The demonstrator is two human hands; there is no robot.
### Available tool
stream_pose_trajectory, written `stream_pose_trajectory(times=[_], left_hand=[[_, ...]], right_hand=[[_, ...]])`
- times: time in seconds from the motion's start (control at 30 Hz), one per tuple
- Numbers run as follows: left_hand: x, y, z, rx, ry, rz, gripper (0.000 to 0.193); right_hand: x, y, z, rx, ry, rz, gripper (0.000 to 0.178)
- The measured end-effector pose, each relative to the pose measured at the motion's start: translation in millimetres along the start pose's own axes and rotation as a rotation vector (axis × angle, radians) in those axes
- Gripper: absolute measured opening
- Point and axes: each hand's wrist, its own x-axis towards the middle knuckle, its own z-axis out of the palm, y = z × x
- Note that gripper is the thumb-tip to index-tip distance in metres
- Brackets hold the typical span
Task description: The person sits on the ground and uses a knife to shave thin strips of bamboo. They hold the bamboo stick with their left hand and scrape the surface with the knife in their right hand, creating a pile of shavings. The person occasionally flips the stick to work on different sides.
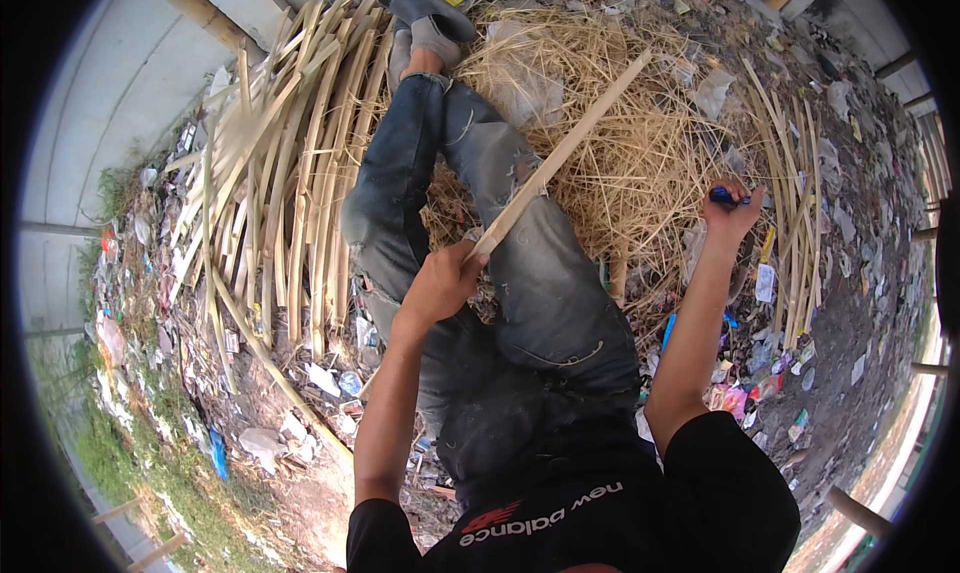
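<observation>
My left hand (440, 285) is closed around the lower end of a long, flat bamboo strip (565, 155). The strip slants up and to the right across my leg in torn, dusty jeans (500, 163). Out to the right, my right hand (733, 209) grips a dark blue handle (728, 197). What the handle belongs to cannot be made out. Beneath and between the strip and that hand spreads a heap of thin, pale shavings (620, 173).
A large pile of split bamboo strips (300, 183) lies left of my legs. A smaller bundle of strips (793, 203) rests beyond my right hand. Litter-strewn ground (860, 303) surrounds me, with a pale wall (90, 143) at left. One long pole (280, 373) lies lower left.
</observation>
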Motion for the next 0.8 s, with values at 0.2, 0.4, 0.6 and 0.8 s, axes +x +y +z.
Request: stream_pose_trajectory(times=[0.2,0.4,0.6,0.8], left_hand=[[4.7,-7.6,12.9,0.039,0.026,0.013,0.033],[13.9,-12.7,19.8,0.092,0.077,0.093,0.036],[30.2,-10.4,33.7,0.174,0.11,0.092,0.034],[33.6,-6.6,42.3,0.162,0.117,0.041,0.035]], right_hand=[[-53.2,76.9,-22.1,-0.919,-0.05,0.478,0.056],[-122.1,147.1,-10.2,-2.116,-0.933,-0.153,0.067],[-141.2,156.1,-3.2,-2.228,-1.162,-0.335,0.06],[-141.7,158.2,-8.9,-2.25,-1.099,-0.337,0.061]])
